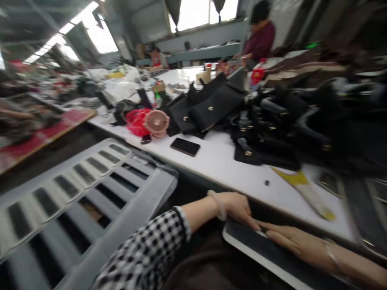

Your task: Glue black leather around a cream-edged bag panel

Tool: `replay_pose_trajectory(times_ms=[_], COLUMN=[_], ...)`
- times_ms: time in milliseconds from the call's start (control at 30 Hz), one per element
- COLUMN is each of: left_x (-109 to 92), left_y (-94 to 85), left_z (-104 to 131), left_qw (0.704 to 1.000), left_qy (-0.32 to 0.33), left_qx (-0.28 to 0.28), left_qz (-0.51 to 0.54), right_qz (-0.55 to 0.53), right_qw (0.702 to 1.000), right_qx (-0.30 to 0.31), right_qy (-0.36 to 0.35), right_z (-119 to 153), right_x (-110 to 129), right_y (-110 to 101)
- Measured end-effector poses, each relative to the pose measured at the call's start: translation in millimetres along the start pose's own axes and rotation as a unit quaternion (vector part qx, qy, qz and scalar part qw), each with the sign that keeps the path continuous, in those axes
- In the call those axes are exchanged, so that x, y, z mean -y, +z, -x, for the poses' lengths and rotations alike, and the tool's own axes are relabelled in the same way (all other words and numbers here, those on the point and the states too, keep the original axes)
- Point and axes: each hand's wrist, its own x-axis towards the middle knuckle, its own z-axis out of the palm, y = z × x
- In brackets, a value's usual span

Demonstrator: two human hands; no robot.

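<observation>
A long black panel [254,237] with a pale edge lies tilted across my lap, below the table's front edge. My left hand [237,207] is closed over the panel's far end, its fingers bent down on it and its thumb hidden. Lying along the panel's top, my right hand [287,239] has its fingers stretched out toward my left fingertips. The fingertips of both hands almost meet at a small pale spot on the panel, too blurred to name.
On the white table [217,161] are a phone [185,147], a pink fan [157,123], black bag pieces [214,106] and a yellow-and-white tool [305,191]. A grey slatted rack [99,201] holding dark strips stands left. Two people [261,36] are farther back.
</observation>
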Motion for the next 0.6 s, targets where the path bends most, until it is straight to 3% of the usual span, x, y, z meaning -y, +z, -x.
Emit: replay_pose_trajectory(times_ms=[67, 200, 333, 467, 600], left_x=[16.0, 42.3, 43.6, 35.8, 21.6], left_y=[3.2, 4.3, 7.1, 7.0, 6.1], left_z=[-5.2, -8.3, -4.7, -8.7, -10.4], left_qw=[0.999, 0.996, 0.996, 0.998, 0.998], left_qy=[0.031, 0.071, 0.072, 0.06, 0.064], left_qx=[0.018, 0.028, 0.031, 0.014, -0.007], left_qz=[0.01, 0.043, 0.047, 0.018, -0.019], right_qz=[-0.018, -0.025, -0.024, -0.041, -0.111], right_qw=[0.996, 0.989, 0.988, 0.993, 0.992], right_qx=[0.086, 0.114, 0.127, 0.096, 0.003], right_qy=[0.034, 0.087, 0.085, 0.063, 0.052], right_z=[30.3, 57.9, 66.1, 60.7, 48.4], right_x=[-9.1, -17.2, -25.1, -28.9, -27.0], right_y=[-13.2, -32.5, -36.7, -28.5, -12.9])
